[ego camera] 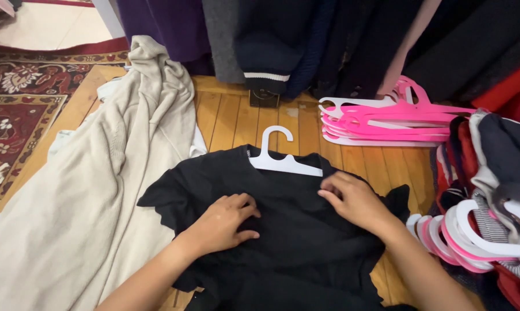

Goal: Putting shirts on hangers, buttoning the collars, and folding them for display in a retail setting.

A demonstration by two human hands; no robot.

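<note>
A black top (288, 230) lies flat on the wooden floor with a white plastic hanger (280, 158) in its neck, the hook pointing away from me. My left hand (225, 222) rests palm down on the middle of the fabric, fingers curled. My right hand (352, 198) pinches the cloth near the hanger's right shoulder.
A large cream knit garment (98, 190) is spread to the left, over a patterned red rug (12, 115). A stack of pink hangers (386, 118) lies at the back right. Hung dark clothes (306, 40) fill the back. Clothes on white and pink hangers (490, 224) are piled at right.
</note>
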